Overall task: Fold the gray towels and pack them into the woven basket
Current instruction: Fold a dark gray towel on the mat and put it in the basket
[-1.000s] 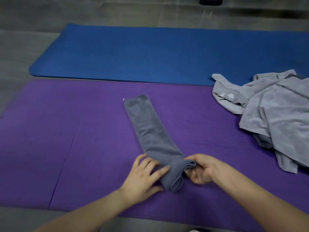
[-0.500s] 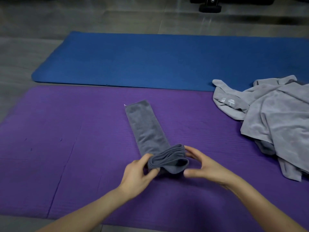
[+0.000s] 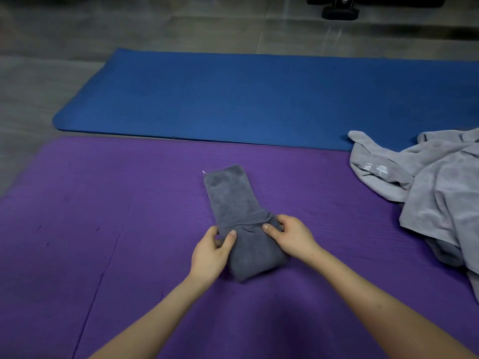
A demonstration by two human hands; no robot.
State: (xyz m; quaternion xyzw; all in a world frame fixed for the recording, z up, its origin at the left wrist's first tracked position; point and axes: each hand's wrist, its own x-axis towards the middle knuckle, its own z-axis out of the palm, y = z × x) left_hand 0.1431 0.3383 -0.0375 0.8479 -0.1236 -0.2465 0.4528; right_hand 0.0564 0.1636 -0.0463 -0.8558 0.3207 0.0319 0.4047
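Note:
A dark gray towel [image 3: 234, 203], folded into a narrow strip, lies on the purple mat [image 3: 103, 229]. Its near end is folded over toward the far end. My left hand [image 3: 211, 251] pinches the left side of that folded part between thumb and fingers. My right hand [image 3: 290, 235] grips the right side, its thumb on top of the fold. A heap of lighter gray towels [image 3: 438, 193] lies crumpled at the right edge of the mat. No woven basket is in view.
A blue mat [image 3: 259, 99] lies beyond the purple one on a gray floor. A dark base of some equipment [image 3: 340, 9] stands at the far top. The purple mat has a seam on the left.
The near end of the dark towel has been folded farther up over the strip, so the flat part looks shorter. Both hands moved forward with the fold and now hold its edges.

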